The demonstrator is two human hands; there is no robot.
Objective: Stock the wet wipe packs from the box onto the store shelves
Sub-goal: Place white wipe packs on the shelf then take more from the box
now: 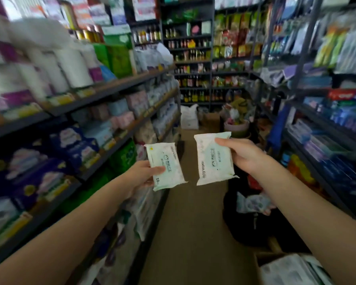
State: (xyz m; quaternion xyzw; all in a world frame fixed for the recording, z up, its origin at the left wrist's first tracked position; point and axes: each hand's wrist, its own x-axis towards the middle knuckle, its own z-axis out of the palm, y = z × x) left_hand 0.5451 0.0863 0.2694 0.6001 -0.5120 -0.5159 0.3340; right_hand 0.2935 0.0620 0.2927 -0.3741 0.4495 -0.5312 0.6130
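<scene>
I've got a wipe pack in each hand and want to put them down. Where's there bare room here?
Shelf faces on the left shelves look packed edge to edge, as do the right shelves; blur hides any gaps. The plain free patch is the aisle floor, between the left shelf base and the dark bags. The left hand and right hand each hold a pack.

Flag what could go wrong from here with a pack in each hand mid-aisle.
1. Both hands are full: the left hand and right hand each grip a wipe pack, so neither is free to clear space on the crowded left shelves.
2. Each pack is gripped along one side only and could slip.
3. Bags and goods on the floor to the right could trip the person.
</scene>
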